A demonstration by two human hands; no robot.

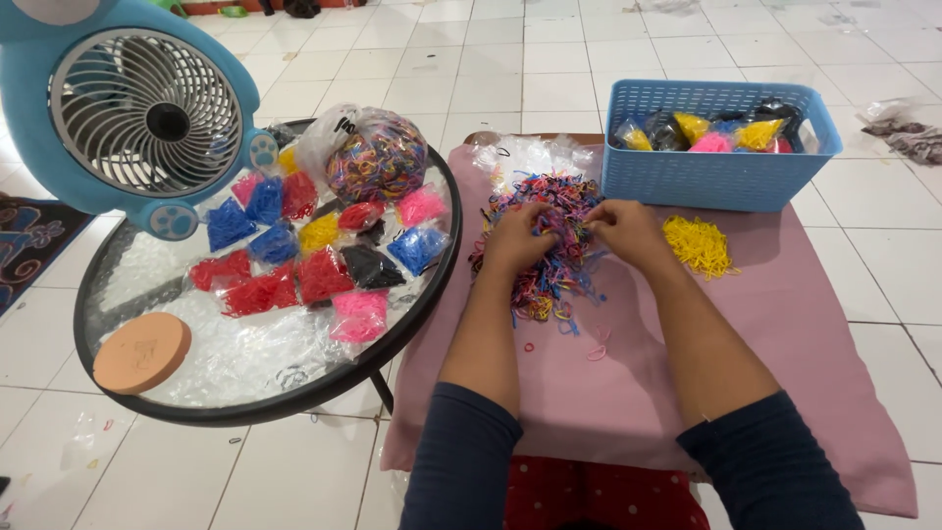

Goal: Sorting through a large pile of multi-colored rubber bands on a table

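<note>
A heap of small mixed-colour rubber bands (pixel 554 211) lies on a pink cloth (pixel 785 324). My left hand (pixel 515 238) rests on the heap's left side, fingers curled into the bands. My right hand (pixel 626 232) is at the heap's right edge, fingertips pinching among the bands. A small pile of yellow bands (pixel 698 245) sits just right of my right hand. A few loose bands (pixel 595 351) lie on the cloth nearer to me.
A blue plastic basket (pixel 708 175) holding packets of bands stands at the far right of the cloth. To the left, a round glass table (pixel 128 285) carries several small bags of sorted bands (pixel 324 273), a large bag of mixed bands (pixel 376 157), a blue fan (pixel 137 108) and an orange disc (pixel 141 351).
</note>
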